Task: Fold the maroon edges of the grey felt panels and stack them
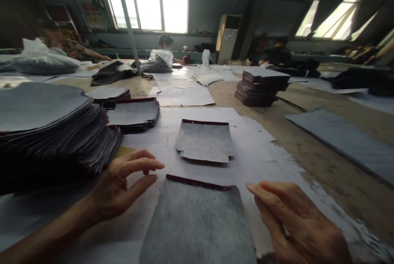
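A grey fabric-like piece [200, 219] with a folded dark-red strip along its far edge lies flat in front of me. To its left, my left hand [129, 182] hovers with thumb and fingers apart, holding nothing. My right hand [295, 215] is at the piece's right side, fingers pressed together near its far corner; whether anything small is between them is hidden. Beyond lies a similar smaller-looking piece [205, 141], also with a dark-red far edge and notched near corners. White paper [261, 153] is spread beneath both pieces.
A tall stack of grey-faced pieces [46, 112] stands at left, with a lower stack [134, 112] behind it. Another dark stack [260, 87] stands at back right. A grey sheet [344, 141] lies far right. Several people work beyond, near plastic bags [46, 59].
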`<state>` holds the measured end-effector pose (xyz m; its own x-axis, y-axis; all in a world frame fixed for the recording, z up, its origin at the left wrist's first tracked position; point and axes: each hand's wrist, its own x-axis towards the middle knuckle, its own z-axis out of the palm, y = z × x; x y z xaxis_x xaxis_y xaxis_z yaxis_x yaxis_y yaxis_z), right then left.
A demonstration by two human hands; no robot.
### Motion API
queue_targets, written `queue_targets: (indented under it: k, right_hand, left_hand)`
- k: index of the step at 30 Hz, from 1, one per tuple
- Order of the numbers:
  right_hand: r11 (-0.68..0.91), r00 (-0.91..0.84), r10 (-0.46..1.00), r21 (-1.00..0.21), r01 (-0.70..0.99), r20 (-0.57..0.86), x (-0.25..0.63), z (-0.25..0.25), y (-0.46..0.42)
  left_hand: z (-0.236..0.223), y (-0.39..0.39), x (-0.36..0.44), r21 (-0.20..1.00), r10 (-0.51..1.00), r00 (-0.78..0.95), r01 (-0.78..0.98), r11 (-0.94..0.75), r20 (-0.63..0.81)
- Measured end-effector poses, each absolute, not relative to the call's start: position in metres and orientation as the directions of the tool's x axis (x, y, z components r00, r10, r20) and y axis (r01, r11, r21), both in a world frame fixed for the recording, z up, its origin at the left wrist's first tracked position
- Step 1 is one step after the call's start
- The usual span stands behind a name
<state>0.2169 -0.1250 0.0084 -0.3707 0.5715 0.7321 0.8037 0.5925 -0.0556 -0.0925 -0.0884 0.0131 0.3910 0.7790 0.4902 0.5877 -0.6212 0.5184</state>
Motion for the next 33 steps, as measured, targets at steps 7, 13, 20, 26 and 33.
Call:
queue_targets:
  k: [7,13,20,26,33]
  right_hand:
    - [0.621,-0.395,0.54,-0.036,0.783,0.743,0.208,-0.002,-0.132]
    - [0.604,-0.431,0.584,-0.014,0.797,0.688,0.213,-0.017,-0.139]
    - [0.551,-0.393,0.628,-0.026,0.834,0.672,0.213,-0.02,-0.139]
    - [0.533,-0.375,0.684,-0.077,0.843,0.625,0.213,-0.022,-0.137]
    - [0.53,-0.373,0.702,-0.096,0.843,0.607,0.213,-0.022,-0.137]
  left_hand:
    - [0.023,-0.082,-0.006,0.463,0.704,0.612,0.538,-0.705,0.361]
    - [0.005,-0.072,0.028,0.542,0.719,0.621,0.505,-0.671,0.311]
    - [-0.004,-0.076,0.028,0.548,0.659,0.647,0.414,-0.727,0.384]
    - [-0.002,-0.078,0.029,0.506,0.586,0.71,0.366,-0.781,0.391]
    - [-0.001,-0.075,0.031,0.527,0.568,0.742,0.343,-0.778,0.356]
